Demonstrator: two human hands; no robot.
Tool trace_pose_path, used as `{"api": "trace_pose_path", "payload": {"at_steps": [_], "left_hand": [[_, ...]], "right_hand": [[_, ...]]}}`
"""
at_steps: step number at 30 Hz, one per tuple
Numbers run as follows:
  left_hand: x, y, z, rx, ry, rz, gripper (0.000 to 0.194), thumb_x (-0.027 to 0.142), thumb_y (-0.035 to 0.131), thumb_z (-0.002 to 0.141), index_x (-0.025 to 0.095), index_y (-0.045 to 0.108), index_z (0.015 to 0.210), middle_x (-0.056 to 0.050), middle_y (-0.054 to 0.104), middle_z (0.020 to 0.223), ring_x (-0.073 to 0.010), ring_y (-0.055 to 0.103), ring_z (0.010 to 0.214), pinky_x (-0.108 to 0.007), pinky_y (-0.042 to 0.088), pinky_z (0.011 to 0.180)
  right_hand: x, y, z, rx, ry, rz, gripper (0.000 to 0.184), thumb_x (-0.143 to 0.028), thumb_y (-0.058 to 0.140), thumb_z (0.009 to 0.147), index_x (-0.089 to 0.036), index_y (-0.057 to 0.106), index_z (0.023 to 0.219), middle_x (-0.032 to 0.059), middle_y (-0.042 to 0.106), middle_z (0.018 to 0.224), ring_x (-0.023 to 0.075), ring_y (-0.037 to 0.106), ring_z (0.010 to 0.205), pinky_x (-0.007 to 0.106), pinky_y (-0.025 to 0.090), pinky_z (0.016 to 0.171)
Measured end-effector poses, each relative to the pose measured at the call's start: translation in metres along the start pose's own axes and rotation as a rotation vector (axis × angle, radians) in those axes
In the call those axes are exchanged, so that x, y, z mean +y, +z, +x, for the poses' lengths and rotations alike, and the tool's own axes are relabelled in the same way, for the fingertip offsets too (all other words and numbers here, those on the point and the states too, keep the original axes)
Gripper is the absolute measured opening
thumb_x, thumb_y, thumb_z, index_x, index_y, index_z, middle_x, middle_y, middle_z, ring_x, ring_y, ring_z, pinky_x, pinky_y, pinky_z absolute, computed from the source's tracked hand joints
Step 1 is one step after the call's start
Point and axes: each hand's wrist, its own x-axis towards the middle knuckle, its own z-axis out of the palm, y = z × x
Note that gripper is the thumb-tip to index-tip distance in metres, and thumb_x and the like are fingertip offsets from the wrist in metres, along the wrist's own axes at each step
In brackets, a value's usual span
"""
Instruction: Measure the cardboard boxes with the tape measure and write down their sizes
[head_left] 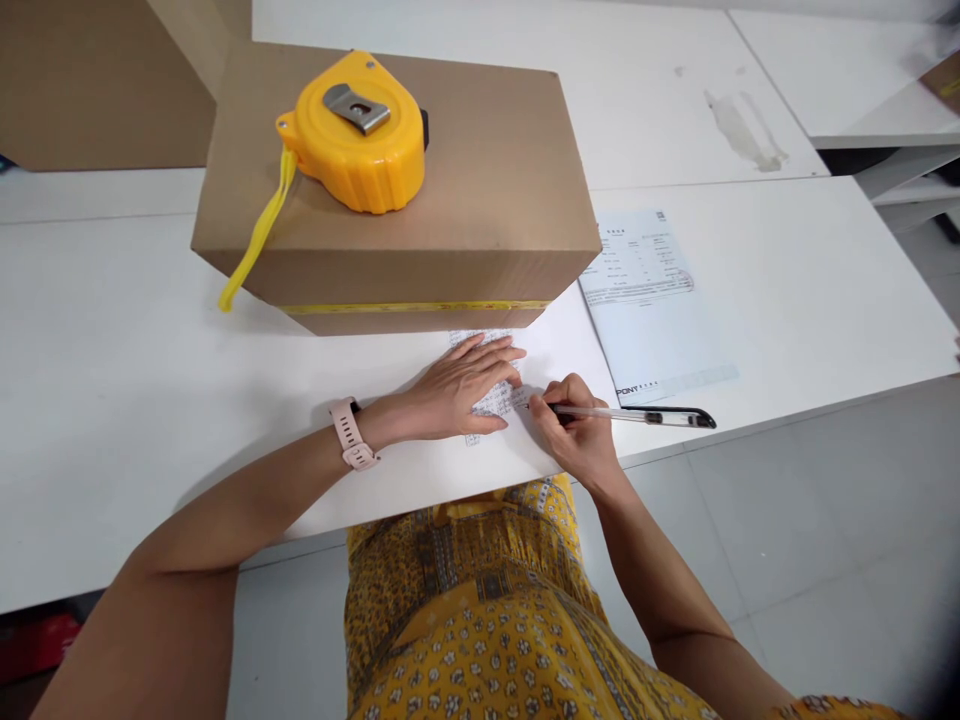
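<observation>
My left hand (469,390) lies flat with its fingers spread over a white sheet of paper (495,405) covered in small handwriting, and hides part of it. In my right hand (577,430) is a pen (630,413) with a clear barrel and a black cap on its back end. Its tip is at the right side of the writing, by the paper. Just beyond my left hand stands a closed cardboard box (480,180) with a yellow strip along its near side. On top of it rests a yellow tape measure (364,135) with a metal clip and a yellow strap.
A printed document (652,310) lies on the white table (810,280), right of the box. Behind on the left is another cardboard box (97,90). The table's front edge runs close to my body, and a tiled floor (772,500) shows beyond it.
</observation>
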Motion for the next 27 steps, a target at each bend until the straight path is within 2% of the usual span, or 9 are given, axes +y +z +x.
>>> {"api": "trace_pose_path", "payload": {"at_steps": [8, 18, 27], "left_hand": [[-0.0011, 0.0010, 0.0000, -0.001, 0.003, 0.010, 0.039, 0.032, 0.073, 0.088, 0.024, 0.054, 0.121, -0.010, 0.043, 0.162, -0.0270, 0.023, 0.158, -0.049, 0.013, 0.131], [-0.0009, 0.0002, 0.0003, -0.005, -0.001, 0.004, 0.040, 0.031, 0.074, 0.087, 0.024, 0.054, 0.121, -0.010, 0.043, 0.161, -0.0272, 0.023, 0.158, -0.050, 0.013, 0.130], [-0.0022, 0.0019, -0.0002, 0.008, 0.010, -0.005, 0.040, 0.032, 0.073, 0.087, 0.025, 0.054, 0.122, -0.009, 0.043, 0.162, -0.0271, 0.024, 0.158, -0.051, 0.013, 0.130]], "right_hand": [[0.0009, 0.0014, 0.0008, 0.000, -0.020, 0.059, 0.027, -0.034, 0.063, 0.094, -0.024, 0.044, 0.075, -0.0068, 0.043, 0.059, 0.0087, 0.034, 0.049, 0.025, 0.026, 0.047], [0.0006, 0.0021, 0.0011, 0.042, -0.046, 0.045, 0.028, -0.031, 0.063, 0.093, -0.024, 0.044, 0.075, -0.0068, 0.044, 0.058, 0.0085, 0.034, 0.050, 0.025, 0.026, 0.046], [0.0019, 0.0024, 0.0003, 0.029, -0.030, 0.074, 0.027, -0.031, 0.063, 0.094, -0.024, 0.044, 0.075, -0.0070, 0.043, 0.058, 0.0087, 0.034, 0.050, 0.025, 0.026, 0.047]]}}
